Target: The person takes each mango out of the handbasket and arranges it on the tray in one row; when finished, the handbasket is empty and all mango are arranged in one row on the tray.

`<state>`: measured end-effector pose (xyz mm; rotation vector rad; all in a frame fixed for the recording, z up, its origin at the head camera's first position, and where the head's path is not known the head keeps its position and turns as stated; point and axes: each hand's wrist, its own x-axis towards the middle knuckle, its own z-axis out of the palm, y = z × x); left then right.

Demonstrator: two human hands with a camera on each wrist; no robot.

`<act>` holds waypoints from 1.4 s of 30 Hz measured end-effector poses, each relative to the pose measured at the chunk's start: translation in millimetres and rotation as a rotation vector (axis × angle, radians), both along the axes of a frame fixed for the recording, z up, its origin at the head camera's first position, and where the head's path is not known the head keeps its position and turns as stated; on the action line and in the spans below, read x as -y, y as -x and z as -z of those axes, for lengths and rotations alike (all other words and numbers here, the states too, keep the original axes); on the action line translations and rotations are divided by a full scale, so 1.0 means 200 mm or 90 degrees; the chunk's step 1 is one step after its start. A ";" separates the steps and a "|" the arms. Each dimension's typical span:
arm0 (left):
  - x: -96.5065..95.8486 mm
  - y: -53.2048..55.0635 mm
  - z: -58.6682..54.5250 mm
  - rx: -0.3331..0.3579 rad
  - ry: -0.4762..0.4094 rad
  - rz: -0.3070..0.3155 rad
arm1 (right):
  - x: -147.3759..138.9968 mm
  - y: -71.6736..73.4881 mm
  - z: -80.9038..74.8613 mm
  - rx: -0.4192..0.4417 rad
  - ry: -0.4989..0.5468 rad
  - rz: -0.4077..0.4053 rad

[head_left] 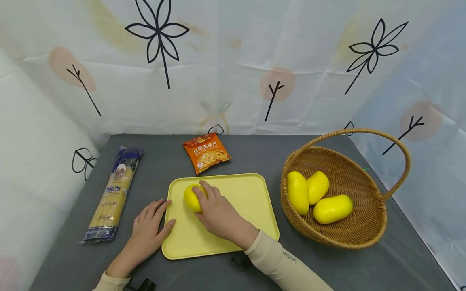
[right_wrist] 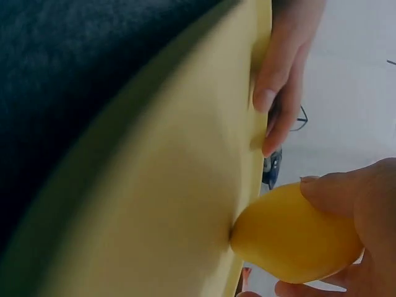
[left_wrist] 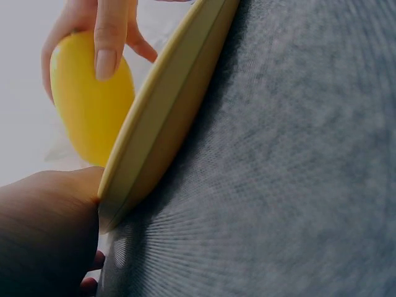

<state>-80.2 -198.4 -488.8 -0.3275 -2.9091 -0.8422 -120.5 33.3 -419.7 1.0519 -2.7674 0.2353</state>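
Observation:
A smooth yellow mango (head_left: pixel 191 198) stands on end at the left part of a yellow rectangular tray (head_left: pixel 233 226). My right hand (head_left: pixel 222 214) grips this mango from above, thumb on the near side and fingers over the top. In the right wrist view the mango's (right_wrist: pixel 291 238) lower tip meets the tray surface. My left hand (head_left: pixel 147 230) rests at the tray's left rim, its thumb and index fingertip touching the edge, fingers loosely extended. In the left wrist view the right hand's fingers (left_wrist: pixel 109 43) lie over the mango's upper end.
To the right is a tilted wicker basket (head_left: pixel 358 230) with a tall handle, holding three yellow mangoes (head_left: pixel 333 209). An orange snack packet (head_left: pixel 206 152) lies behind the tray. A long pack of noodles (head_left: pixel 113 196) lies to the left on the grey table (head_left: pixel 153 161). Patterned cloth hangs behind.

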 end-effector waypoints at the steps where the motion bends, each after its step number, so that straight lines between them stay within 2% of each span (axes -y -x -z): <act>1: 0.00 0.00 0.00 0.001 0.000 0.000 | 0.01 0.00 0.01 -0.002 -0.008 0.000; 5: 0.00 0.00 0.00 0.009 0.002 -0.002 | 0.02 -0.02 0.04 0.004 -0.030 -0.005; 11: 0.00 0.00 -0.01 0.007 0.011 -0.004 | 0.05 -0.03 0.07 -0.020 -0.042 -0.015; 18: 0.00 0.00 0.00 0.006 0.016 -0.006 | 0.09 -0.03 0.07 0.011 0.004 -0.015; 24: -0.01 0.00 -0.01 0.013 0.018 -0.008 | 0.13 -0.03 0.08 0.016 0.013 -0.014; 29: -0.01 0.00 -0.02 0.018 0.018 -0.007 | 0.14 -0.03 0.08 0.005 0.009 -0.021; 38: 0.00 0.00 -0.01 0.002 0.015 -0.005 | 0.15 -0.04 0.07 -0.038 0.003 -0.028; 42: 0.00 0.00 -0.01 0.002 0.016 -0.006 | 0.16 -0.04 0.07 -0.037 -0.005 -0.023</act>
